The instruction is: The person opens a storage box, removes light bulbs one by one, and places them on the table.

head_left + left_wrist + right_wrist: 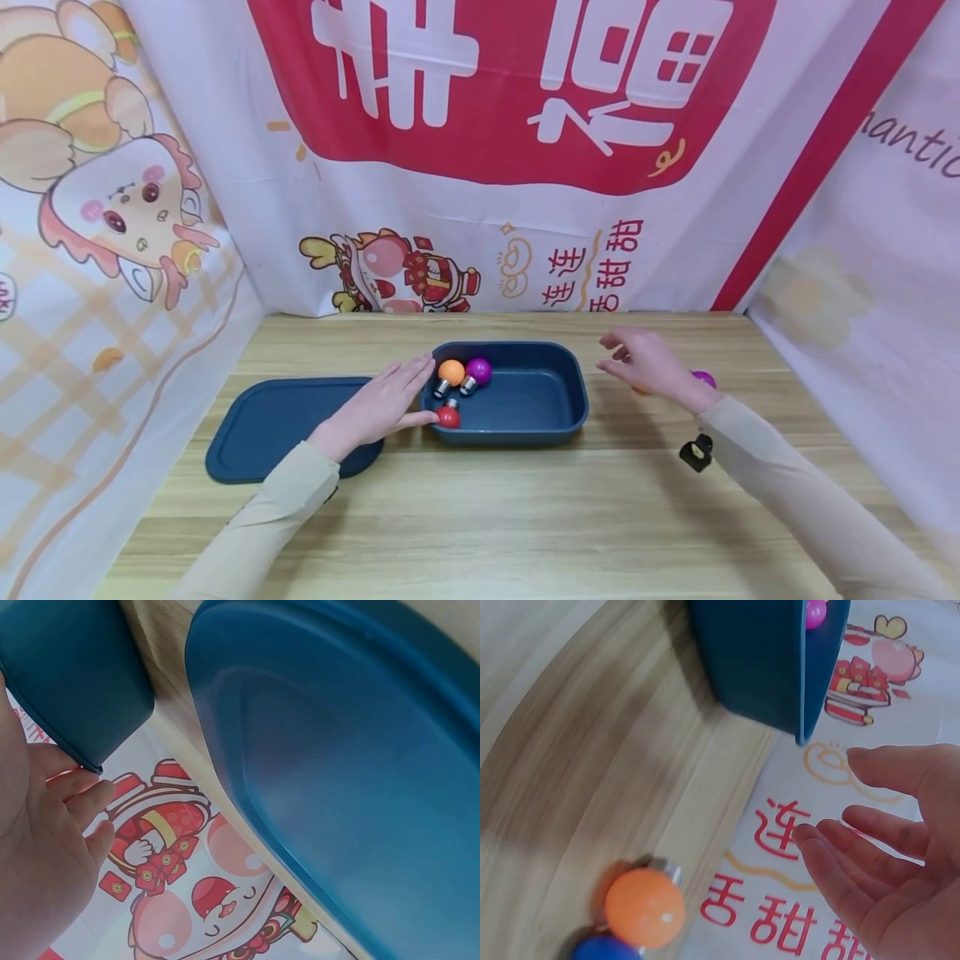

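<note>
Sitting between hands (382, 406) (651, 364): blue box (521, 397), bulbs (451, 372) inside.

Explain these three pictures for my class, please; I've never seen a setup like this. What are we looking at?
There is no machine here: a person works with two bare hands. The big picture comes from a camera on the head, looking forward and down. The other two come from cameras worn on the left and right wrists.

On the wooden table sits a blue box holding an orange bulb, a purple bulb and a red bulb. A blue lid lies to its left. To the right, a second orange bulb and a blue bulb show in the right wrist view.

The left hand touches the box's left end. The right hand hovers beyond the other end, holding nothing visible.
</note>
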Demonstrator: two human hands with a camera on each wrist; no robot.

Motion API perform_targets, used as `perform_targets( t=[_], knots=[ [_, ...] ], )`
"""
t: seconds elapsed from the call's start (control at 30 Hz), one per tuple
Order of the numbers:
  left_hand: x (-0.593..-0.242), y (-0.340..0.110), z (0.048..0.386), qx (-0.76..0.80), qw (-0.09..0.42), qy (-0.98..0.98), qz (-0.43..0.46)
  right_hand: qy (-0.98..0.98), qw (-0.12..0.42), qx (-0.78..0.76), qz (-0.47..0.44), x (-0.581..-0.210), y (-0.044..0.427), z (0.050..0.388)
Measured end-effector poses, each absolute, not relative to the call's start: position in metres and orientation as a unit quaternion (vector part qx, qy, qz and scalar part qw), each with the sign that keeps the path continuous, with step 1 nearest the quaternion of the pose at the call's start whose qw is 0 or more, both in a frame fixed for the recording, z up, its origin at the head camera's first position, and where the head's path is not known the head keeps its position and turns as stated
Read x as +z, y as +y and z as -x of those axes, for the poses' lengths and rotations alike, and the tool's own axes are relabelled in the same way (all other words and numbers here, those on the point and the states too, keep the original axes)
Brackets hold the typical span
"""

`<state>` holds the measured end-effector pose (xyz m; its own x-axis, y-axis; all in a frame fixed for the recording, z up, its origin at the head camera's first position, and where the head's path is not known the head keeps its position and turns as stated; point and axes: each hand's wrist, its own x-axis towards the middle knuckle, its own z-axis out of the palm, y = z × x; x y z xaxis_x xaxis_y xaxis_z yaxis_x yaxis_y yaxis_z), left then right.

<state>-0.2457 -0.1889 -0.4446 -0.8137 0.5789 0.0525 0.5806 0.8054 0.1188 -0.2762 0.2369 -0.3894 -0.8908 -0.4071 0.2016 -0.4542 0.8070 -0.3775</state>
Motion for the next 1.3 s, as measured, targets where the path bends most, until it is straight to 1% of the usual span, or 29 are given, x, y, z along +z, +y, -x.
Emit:
perform_targets(
  t=[0.4, 0.77, 1.17, 1.3],
  knots=[
    [-0.442, -0.188, 0.246, -0.064, 0.0, -0.95, 0.306, -0.941, 0.034, 0.228, -0.248, -0.392, 0.206, 0.282],
    [-0.442, -0.189, 0.247, -0.057, 0.007, -0.949, 0.311, -0.93, 0.046, 0.206, -0.299, -0.396, 0.181, 0.282],
    [-0.444, -0.19, 0.246, -0.065, 0.005, -0.95, 0.306, -0.917, 0.042, 0.19, -0.348, -0.405, 0.158, 0.286],
    [-0.444, -0.19, 0.245, -0.06, 0.006, -0.95, 0.305, -0.919, 0.027, 0.192, -0.344, -0.407, 0.149, 0.288]
  ],
)
